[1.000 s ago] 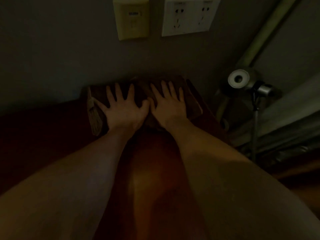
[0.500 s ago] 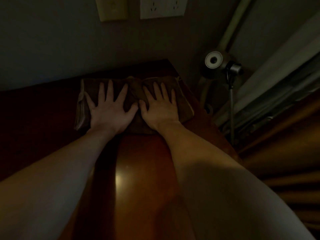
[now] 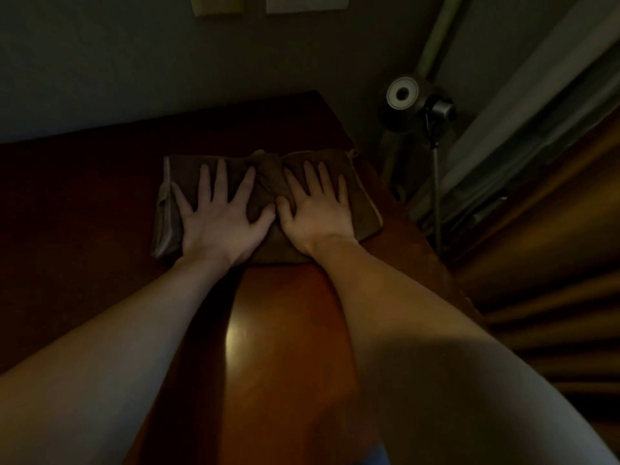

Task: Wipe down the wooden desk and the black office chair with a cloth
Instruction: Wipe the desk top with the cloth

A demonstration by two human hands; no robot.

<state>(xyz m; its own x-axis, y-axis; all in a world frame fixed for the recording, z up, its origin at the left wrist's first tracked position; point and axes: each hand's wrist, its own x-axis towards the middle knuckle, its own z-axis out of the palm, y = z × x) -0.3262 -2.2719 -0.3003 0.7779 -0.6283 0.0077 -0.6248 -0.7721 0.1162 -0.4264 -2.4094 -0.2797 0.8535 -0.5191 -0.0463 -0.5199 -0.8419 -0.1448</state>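
Note:
A folded brown cloth [image 3: 268, 176] lies flat on the reddish wooden desk [image 3: 285, 330], near the desk's far right corner. My left hand [image 3: 219, 216] presses on the cloth's left half with fingers spread and straight. Beside it, thumbs nearly touching, my right hand [image 3: 312, 209] presses flat on the right half. The cloth bunches up a little between the two hands. The black office chair is not in view.
The grey wall [image 3: 167, 78] runs along the desk's far edge, with a switch plate [image 3: 216, 5] and a socket plate [image 3: 305, 3] at the top. A lamp head on a thin stand [image 3: 402, 94] sits just past the desk's right edge, next to curtains [image 3: 536, 162].
Both hands have slid the cloth back from the wall toward me along the desk. The view has tilted down, so the wall plates sit higher in the frame.

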